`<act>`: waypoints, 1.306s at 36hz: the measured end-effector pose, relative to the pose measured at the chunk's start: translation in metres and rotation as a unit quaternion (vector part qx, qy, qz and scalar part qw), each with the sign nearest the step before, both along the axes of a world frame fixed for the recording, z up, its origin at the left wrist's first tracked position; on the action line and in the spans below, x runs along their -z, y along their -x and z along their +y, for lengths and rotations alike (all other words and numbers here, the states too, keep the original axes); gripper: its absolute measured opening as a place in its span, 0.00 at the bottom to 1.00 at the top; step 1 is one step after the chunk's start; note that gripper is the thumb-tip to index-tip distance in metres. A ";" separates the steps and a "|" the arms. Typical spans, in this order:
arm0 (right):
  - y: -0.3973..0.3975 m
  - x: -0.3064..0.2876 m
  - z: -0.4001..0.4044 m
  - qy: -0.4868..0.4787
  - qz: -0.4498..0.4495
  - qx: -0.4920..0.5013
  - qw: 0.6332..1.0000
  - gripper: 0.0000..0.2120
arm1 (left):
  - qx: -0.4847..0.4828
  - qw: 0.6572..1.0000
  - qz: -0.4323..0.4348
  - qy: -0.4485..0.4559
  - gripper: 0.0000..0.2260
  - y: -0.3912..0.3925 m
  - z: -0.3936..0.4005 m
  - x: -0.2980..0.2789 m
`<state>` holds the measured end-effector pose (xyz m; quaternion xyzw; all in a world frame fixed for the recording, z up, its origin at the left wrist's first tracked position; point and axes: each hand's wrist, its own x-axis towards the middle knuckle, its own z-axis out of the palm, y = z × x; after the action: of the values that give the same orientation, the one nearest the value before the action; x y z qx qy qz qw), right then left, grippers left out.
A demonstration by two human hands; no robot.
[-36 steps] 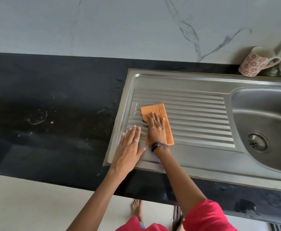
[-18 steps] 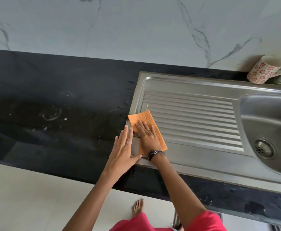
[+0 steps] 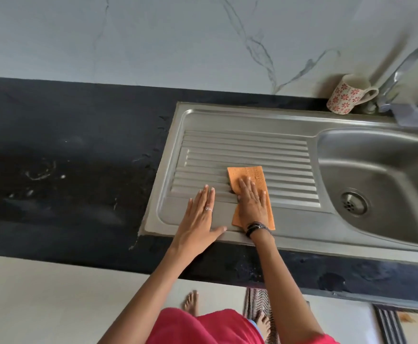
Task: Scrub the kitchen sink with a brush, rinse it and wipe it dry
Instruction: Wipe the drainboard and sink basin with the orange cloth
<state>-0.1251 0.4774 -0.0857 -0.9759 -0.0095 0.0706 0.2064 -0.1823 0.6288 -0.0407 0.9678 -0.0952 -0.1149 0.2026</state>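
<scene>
Head view: an orange cloth (image 3: 248, 181) is seen laid flat on the ribbed drainboard (image 3: 247, 150) of the steel sink (image 3: 289, 120), toward the drainboard's near edge and left of the basin (image 3: 381, 167). The cloth is pressed down by the right hand (image 3: 252, 203), fingers straight and spread, nothing gripped; a dark band is worn at its wrist. The left hand (image 3: 199, 220) is laid flat just left of the cloth on the drainboard's smooth near margin, fingers extended, thumb stretched toward the cloth, a ring on one finger. The drain (image 3: 353, 204) is noted in the basin floor, well right of the cloth. Behind the sink's far rim, a flower-patterned mug (image 3: 346, 94) is tilted beside a metal tap (image 3: 401, 70). Black countertop (image 3: 66, 157) extends left of the sink, marked with pale smears. A marble-veined wall (image 3: 178, 40) is seen behind.
</scene>
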 end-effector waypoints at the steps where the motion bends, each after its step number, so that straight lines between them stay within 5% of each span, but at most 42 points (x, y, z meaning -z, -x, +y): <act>1: 0.001 0.000 -0.012 0.000 0.001 0.016 1.000 0.25 | 0.006 1.000 -0.001 0.002 0.41 0.001 -0.007 0.001; 13: 0.006 -0.006 -0.120 -0.012 0.030 0.146 0.989 0.25 | 0.038 0.999 0.000 0.002 0.39 0.007 -0.065 0.006; 19: 0.010 -0.010 -0.126 0.010 0.042 0.257 0.965 0.28 | 0.041 0.999 0.007 -0.008 0.40 0.013 -0.074 0.005; 25: 0.023 -0.018 -0.111 0.072 0.078 0.268 0.958 0.31 | 0.041 0.999 -0.006 -0.031 0.37 0.018 -0.073 0.004; 38: 0.052 -0.035 -0.026 0.077 0.053 0.029 0.995 0.35 | 0.031 0.999 -0.034 -0.025 0.34 0.016 -0.017 0.005; 47: 0.027 -0.025 0.072 0.041 0.063 -0.155 0.985 0.32 | -0.023 0.997 -0.048 -0.055 0.34 0.020 0.051 0.007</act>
<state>-0.1525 0.5490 -0.0603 -0.9638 -0.1448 0.1636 0.1525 -0.2025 0.6803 -0.0477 0.9838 -0.0760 -0.0691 0.1468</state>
